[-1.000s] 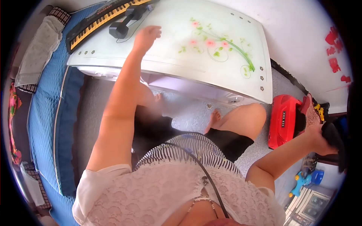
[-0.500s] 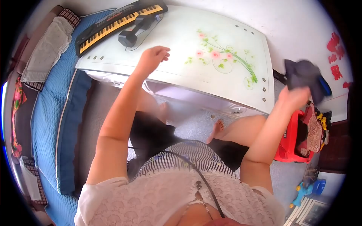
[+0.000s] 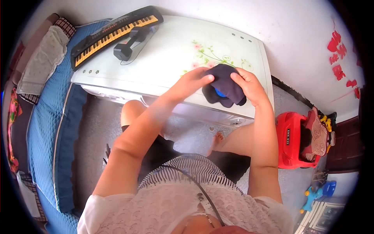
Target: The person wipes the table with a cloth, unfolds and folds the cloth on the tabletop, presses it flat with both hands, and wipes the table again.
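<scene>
Dark cloth item (image 3: 228,80) brought over table (image 3: 163,58), left hand (image 3: 191,82) joining right hand (image 3: 251,86). Fingers of both clamped on it; handling now two-handed.

On the white table (image 3: 167,58), a wide open strip lies between the dumbbell (image 3: 125,50) at left and the dark cloth item (image 3: 230,82) at right; there a hand could pass toward the far edge. At far left, the keyboard (image 3: 113,36) and the dumbbell block the way. Near right, the space is taken by the cloth item, between left hand (image 3: 196,82) and right hand (image 3: 250,85). Behind the far edge the wall (image 3: 292,43) limits the reach; right of the table, the red toy car (image 3: 286,138) obstructs the floor.
</scene>
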Tool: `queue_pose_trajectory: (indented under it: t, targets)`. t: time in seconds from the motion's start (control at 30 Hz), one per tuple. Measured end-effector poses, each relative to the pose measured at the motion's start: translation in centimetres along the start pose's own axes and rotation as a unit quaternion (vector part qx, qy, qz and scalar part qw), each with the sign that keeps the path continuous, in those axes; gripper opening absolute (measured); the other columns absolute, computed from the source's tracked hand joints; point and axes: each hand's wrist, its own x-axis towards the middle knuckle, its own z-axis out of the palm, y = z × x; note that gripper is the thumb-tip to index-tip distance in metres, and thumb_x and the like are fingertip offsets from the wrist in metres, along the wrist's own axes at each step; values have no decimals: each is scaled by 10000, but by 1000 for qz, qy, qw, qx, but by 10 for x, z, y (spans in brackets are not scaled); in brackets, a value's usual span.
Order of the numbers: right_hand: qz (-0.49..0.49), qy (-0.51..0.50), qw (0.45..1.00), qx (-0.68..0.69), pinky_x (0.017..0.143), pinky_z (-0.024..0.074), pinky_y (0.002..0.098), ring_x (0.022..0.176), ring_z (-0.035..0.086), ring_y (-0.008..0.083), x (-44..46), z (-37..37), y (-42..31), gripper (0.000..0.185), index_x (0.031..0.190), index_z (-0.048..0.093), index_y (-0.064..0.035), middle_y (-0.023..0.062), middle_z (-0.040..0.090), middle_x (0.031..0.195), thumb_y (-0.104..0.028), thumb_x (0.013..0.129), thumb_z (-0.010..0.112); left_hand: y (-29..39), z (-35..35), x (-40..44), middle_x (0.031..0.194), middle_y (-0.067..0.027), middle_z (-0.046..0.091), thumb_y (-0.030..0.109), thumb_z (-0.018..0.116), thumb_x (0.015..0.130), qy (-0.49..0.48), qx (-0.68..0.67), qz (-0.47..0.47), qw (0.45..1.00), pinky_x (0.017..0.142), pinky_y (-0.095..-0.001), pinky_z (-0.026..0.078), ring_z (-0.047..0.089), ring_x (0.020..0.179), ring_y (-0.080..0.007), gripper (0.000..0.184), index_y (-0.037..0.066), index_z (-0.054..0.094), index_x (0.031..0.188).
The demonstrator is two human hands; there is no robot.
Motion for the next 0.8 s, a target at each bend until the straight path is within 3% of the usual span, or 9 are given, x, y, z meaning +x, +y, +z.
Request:
queue_pose_trajectory:
  t: [0.1, 0.27, 0.37, 0.47, 0.5, 0.6, 0.63, 0.73, 0.8]
  targets:
    - [13, 16, 997, -76, 1004, 523, 337, 1126, 689, 192, -2, 2, -5, 456, 1441, 643, -2, 132, 756, 1261, -285, 1082, 643, 6, 8, 11, 1331, -136, 685, 327, 795, 991, 64, 137, -61, 987, 991, -363, 528, 685, 1152, -193, 448, -2, 714, 1284]
    - [5, 52, 974, -220, 1022, 519, 339, 1127, 710, 242, 0, 0, 3, 471, 1449, 641, -12, 149, 758, 1264, -300, 1077, 634, 1, 19, 10, 1066, -129, 699, 268, 840, 938, 182, 339, 139, 913, 915, -357, 557, 718, 1056, -234, 360, -13, 737, 1140]
    - [-28, 27, 974, -222, 890, 535, 374, 949, 697, 269, -7, 4, -4, 340, 1322, 692, -25, 152, 754, 1092, -245, 1068, 641, 25, 21, 5, 1136, -118, 733, 352, 816, 963, 90, 143, -16, 986, 951, -340, 533, 681, 1064, -187, 425, 10, 717, 1197]
    - [-76, 10, 974, -212, 820, 522, 402, 873, 665, 298, -12, 11, -10, 245, 1243, 703, -37, 169, 725, 1003, -183, 1054, 645, 11, 21, 12, 1131, -95, 741, 329, 814, 966, 96, 63, -27, 993, 974, -333, 512, 651, 1087, -155, 377, 29, 728, 1179]
    - [-86, 9, 973, -212, 822, 522, 402, 877, 665, 303, -10, 12, -8, 248, 1249, 702, -36, 169, 728, 1013, -178, 1055, 643, 18, 22, 10, 1124, -93, 747, 293, 811, 964, 89, 99, -36, 990, 991, -354, 502, 661, 1108, -212, 314, 44, 735, 1139]
    - [-117, 37, 969, -215, 857, 537, 400, 937, 688, 334, -6, 16, 4, 258, 1275, 702, -48, 180, 735, 1065, -168, 1054, 644, 13, 22, 8, 1099, -103, 756, 247, 798, 965, 167, 465, 225, 840, 961, -363, 513, 678, 1066, -282, 239, 59, 740, 1100]
    - [-118, 49, 968, -216, 871, 543, 400, 969, 693, 336, -5, 17, 7, 269, 1292, 698, -57, 179, 734, 1106, -176, 1055, 647, 14, 23, 9, 1054, -119, 750, 221, 786, 967, 180, 467, 332, 799, 869, -370, 536, 686, 948, -330, 205, 47, 728, 1057]
    - [-126, 124, 962, -210, 916, 552, 401, 1075, 693, 329, -2, 25, 25, 319, 1342, 677, -72, 172, 708, 1256, -226, 1064, 655, 28, 41, 0, 1008, -132, 736, 221, 765, 989, 161, 272, 84, 945, 802, -357, 543, 676, 839, -287, 216, 18, 701, 1028]
    - [-116, 188, 953, -207, 939, 554, 404, 1131, 685, 317, -3, 30, 47, 362, 1371, 659, -68, 170, 677, 1351, -267, 1069, 659, 24, 39, 3, 941, -146, 719, 206, 721, 1016, 183, 190, 78, 961, 763, -365, 544, 663, 793, -268, 215, 9, 668, 1082]
